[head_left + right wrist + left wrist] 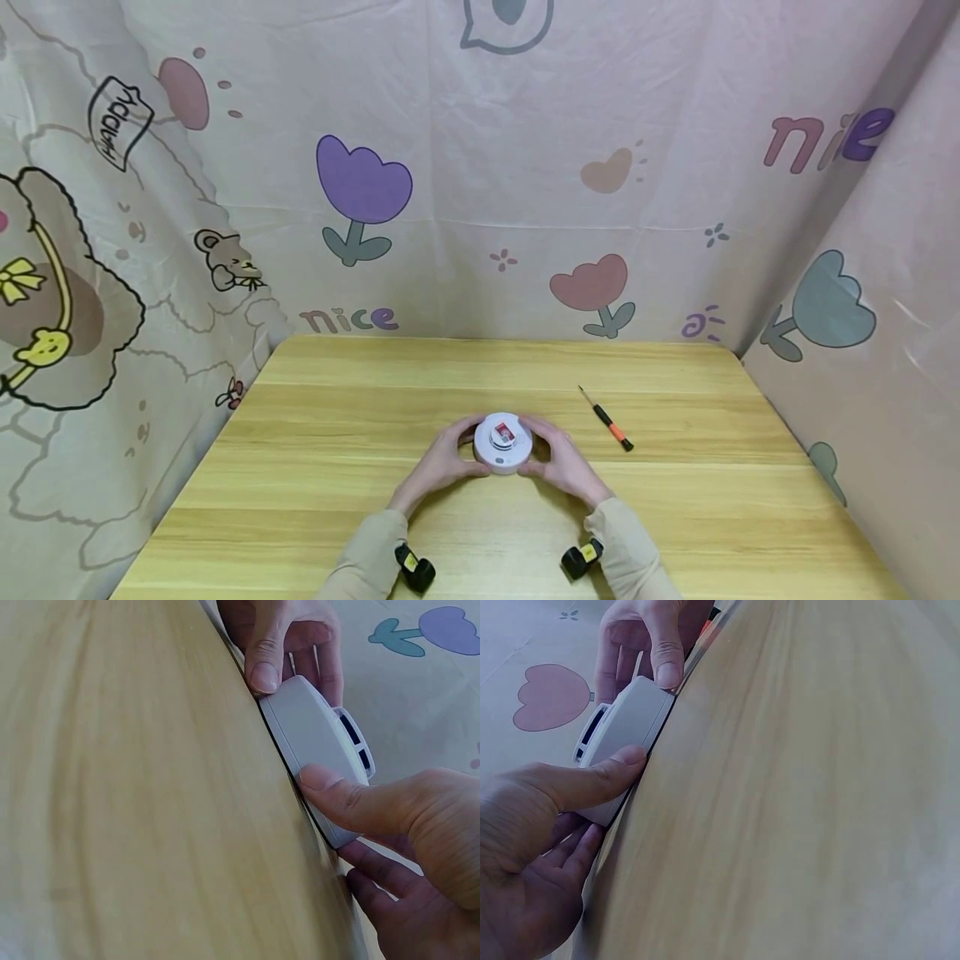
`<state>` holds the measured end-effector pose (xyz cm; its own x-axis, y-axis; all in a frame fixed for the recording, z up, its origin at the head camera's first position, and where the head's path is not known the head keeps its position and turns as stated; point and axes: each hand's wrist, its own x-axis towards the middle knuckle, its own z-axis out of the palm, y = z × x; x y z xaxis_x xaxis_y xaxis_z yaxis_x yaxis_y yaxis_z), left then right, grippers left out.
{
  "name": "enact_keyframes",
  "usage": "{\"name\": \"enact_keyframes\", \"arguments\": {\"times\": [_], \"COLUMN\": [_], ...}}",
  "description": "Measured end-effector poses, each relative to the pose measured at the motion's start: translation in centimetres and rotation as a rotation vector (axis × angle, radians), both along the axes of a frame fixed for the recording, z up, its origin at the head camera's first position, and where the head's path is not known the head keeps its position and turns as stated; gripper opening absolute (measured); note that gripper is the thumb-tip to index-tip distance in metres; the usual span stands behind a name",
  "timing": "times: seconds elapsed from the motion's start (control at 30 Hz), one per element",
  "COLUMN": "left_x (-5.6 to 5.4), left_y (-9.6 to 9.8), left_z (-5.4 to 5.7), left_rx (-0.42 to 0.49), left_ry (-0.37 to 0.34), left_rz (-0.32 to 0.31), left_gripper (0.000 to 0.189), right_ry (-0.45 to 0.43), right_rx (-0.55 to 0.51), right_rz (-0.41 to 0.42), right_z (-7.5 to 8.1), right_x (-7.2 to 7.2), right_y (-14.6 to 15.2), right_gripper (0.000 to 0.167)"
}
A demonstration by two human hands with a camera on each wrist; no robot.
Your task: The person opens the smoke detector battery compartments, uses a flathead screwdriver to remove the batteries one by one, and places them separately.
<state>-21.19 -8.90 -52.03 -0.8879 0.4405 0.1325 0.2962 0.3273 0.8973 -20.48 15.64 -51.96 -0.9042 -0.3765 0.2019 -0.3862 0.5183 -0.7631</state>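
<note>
A round white smoke detector (pixel 512 459) with a red label on its raised centre lies on the wooden table. My left hand (pixel 444 457) grips its left side, thumb at the near edge and fingers round the far side. From the right, my right hand (pixel 562 463) holds it the same way. In the left wrist view the detector (pixel 626 724) is seen edge-on, low against the tabletop, with dark slots in its raised part. The right wrist view shows the detector (pixel 307 731) between both thumbs. Some fingertips are hidden behind it.
A small screwdriver (pixel 609 423) with a black and orange handle lies right of the hands. The wooden table (pixel 337 417) meets a printed cloth (pixel 480 167) at the back and sides. Black wrist cameras (pixel 415 569) sit by both sleeves.
</note>
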Motion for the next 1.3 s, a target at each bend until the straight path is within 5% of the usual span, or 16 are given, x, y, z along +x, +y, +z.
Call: {"name": "enact_keyframes", "arguments": {"times": [0.6, 1.3], "left_x": [0.11, 0.10], "left_y": [-0.09, -0.56], "left_z": [-0.27, 0.08], "left_rx": [0.058, 0.059], "left_ry": [-0.021, -0.042], "left_rz": [0.006, -0.011], "left_gripper": [0.084, 0.086], "right_ry": [-0.048, -0.157], "right_rx": [-0.046, -0.234], "right_rz": [-0.023, 0.066], "right_z": [-0.04, -0.09], "right_x": [0.17, 0.05], "right_y": [0.07, 0.26], "right_gripper": [0.079, 0.072]}}
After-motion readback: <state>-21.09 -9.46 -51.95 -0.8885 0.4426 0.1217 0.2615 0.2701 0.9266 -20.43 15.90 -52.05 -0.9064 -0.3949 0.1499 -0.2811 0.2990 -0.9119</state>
